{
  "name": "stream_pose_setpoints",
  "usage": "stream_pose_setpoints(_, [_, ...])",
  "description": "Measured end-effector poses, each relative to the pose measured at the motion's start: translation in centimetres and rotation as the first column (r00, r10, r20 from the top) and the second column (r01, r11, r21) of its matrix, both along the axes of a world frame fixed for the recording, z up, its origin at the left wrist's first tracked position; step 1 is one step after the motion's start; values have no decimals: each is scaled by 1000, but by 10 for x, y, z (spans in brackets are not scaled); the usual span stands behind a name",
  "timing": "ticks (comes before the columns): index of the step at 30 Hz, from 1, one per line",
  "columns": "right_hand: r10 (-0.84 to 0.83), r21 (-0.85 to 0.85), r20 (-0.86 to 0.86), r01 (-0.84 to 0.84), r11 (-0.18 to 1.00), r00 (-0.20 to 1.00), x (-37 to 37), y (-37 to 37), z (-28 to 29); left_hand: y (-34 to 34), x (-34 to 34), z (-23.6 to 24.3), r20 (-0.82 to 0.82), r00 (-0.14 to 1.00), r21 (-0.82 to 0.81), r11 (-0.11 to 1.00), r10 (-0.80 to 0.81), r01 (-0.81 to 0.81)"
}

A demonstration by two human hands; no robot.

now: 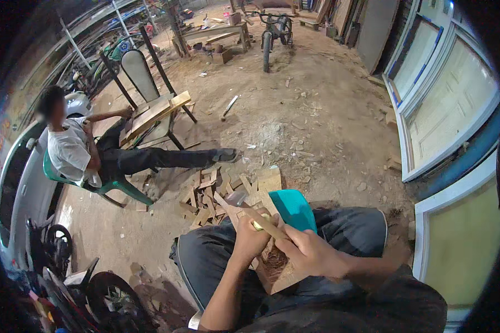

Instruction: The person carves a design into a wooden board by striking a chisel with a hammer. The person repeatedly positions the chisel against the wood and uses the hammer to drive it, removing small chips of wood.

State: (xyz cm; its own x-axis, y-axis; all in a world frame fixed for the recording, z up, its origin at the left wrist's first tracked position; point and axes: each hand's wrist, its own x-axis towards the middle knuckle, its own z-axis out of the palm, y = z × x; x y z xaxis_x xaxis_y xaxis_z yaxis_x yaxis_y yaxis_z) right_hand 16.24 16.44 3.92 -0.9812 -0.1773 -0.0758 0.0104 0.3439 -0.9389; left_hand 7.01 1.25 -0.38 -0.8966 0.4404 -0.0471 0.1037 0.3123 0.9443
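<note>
Above my lap, my right hand (311,252) is closed round the near end of a long, narrow tan strip (249,212). The strip slants up and left to a pale tip; whether it is a tool or plain wood I cannot tell. My left hand (250,236) is closed on a small pale-yellow piece (260,222), which lies against the strip between the two hands. Fingers hide most of that piece. Under my hands, a wooden board (288,279) rests across my thighs with brown shavings on it. Just beyond stands a turquoise plastic chair or scoop-shaped piece (294,208).
A heap of wood offcuts (205,200) lies ahead of my knees. At left, a person (75,150) sits on a green chair (125,188), one hand at planks (155,116) on a chair. Motorbikes (114,299), a bicycle (269,36) and framed doors (450,100) stand around.
</note>
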Motion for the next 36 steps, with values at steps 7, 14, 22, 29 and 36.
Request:
stream_pose_setpoints(7, [-40,-19,-206,37,999,978,10,0,5,3,4,-16,-39,998,150,987,59,-52])
stream_pose_setpoints(14, [0,-51,21,1,999,1000,6,3,2,3,5,-7,-28,999,111,993,44,-41])
stream_pose_setpoints(22, [39,-210,151,-7,978,988,7,9,5,6,4,-10,-22,1000,106,994,21,-19])
stream_pose_setpoints(29, [53,-346,154,3,938,987,7,15,14,5,5,-24,-87,996,133,991,18,-6])
stream_pose_setpoints(36, [40,-34,112,-37,999,993,12,14,24,3,2,-10,-97,995,-2,1000,1,-1])
